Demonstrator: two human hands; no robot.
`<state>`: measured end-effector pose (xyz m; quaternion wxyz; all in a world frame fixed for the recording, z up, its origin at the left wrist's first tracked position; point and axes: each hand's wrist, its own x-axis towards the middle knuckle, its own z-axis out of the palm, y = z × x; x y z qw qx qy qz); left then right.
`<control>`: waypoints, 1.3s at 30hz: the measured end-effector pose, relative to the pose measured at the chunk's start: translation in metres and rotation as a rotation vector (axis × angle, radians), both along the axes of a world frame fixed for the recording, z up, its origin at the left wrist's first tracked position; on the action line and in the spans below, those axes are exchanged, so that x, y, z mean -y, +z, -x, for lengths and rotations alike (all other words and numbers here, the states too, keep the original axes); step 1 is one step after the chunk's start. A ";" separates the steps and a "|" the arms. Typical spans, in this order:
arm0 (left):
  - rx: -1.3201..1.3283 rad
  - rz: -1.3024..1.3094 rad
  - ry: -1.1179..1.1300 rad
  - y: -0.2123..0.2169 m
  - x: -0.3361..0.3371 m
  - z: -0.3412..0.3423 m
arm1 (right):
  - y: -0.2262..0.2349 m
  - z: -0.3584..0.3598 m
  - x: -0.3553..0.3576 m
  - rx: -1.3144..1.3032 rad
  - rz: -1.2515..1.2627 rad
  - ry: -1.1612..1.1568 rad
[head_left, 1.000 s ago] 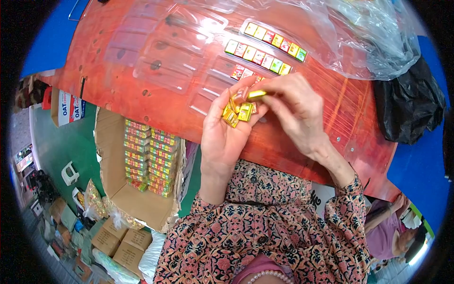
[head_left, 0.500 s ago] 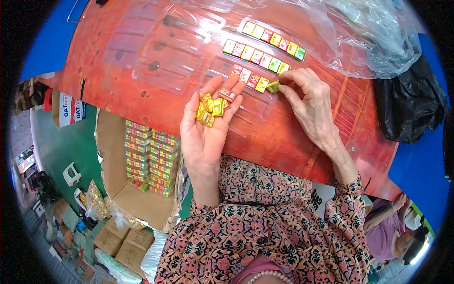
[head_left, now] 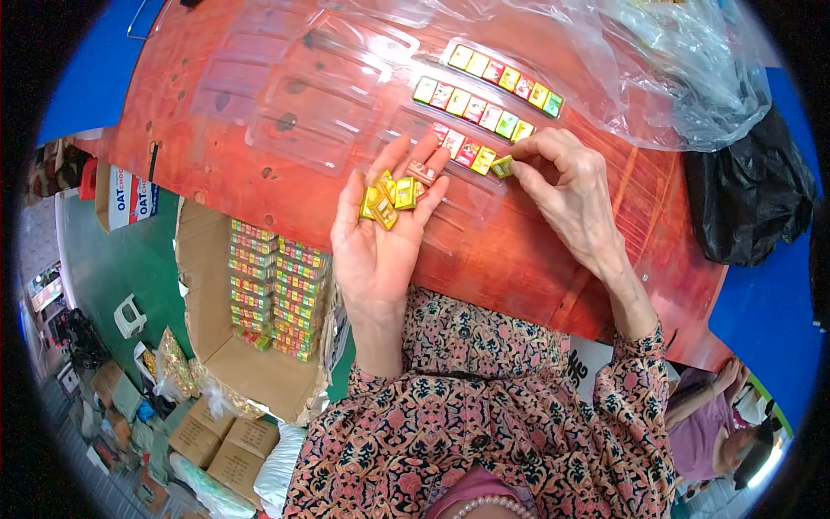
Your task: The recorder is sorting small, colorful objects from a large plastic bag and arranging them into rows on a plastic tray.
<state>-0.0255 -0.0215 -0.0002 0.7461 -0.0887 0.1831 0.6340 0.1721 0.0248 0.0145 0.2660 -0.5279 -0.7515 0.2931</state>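
Red-orange wood of a worn table (head_left: 259, 173), filling the upper half of a downward view from the head. Lying across it, a clear plastic tray (head_left: 303, 95) moulded with long slots, most of them bare.

Resting palm-up over the near edge, the left hand (head_left: 376, 251), fingers spread wide and slightly cupped, carrying a loose heap of wrapped cubes (head_left: 389, 195), mostly yellow, on the fingers. Just to its right, the right hand (head_left: 571, 186), narrowed to a pinch, gripping one yellow cube (head_left: 502, 166) between thumb and fingertips and touching it to the right end of the third row (head_left: 467, 151).

Sitting further back in the tray, a top row (head_left: 506, 76) and a second row (head_left: 474, 107) of yellow, red and green cubes, both looking full. Seemingly only part filled, the third row, so apparently midway through loading it, one cube at a time.

Calling, most likely, for seating the pinched cube flat and snug against its neighbour, then picking a fresh one from the heap without tipping the palm.

Crumpling at the far right, a clear plastic bag (head_left: 674, 69), with a black bag (head_left: 748, 195) beside it. Standing open on the floor at the left, a cardboard box (head_left: 203, 294) stacked with colourful packs (head_left: 272, 285).
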 end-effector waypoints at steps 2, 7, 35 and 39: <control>-0.004 -0.004 0.007 0.000 -0.001 -0.001 | 0.003 -0.001 -0.001 -0.079 0.126 -0.053; 0.140 -0.050 0.026 0.003 -0.004 -0.001 | 0.004 -0.001 -0.005 -0.013 0.065 -0.006; -0.156 0.084 -0.239 0.011 -0.012 -0.031 | -0.008 -0.141 -0.296 0.556 -0.530 -0.432; -0.167 0.112 -0.191 0.013 -0.016 -0.032 | -0.022 -0.147 -0.307 0.537 -0.738 -0.329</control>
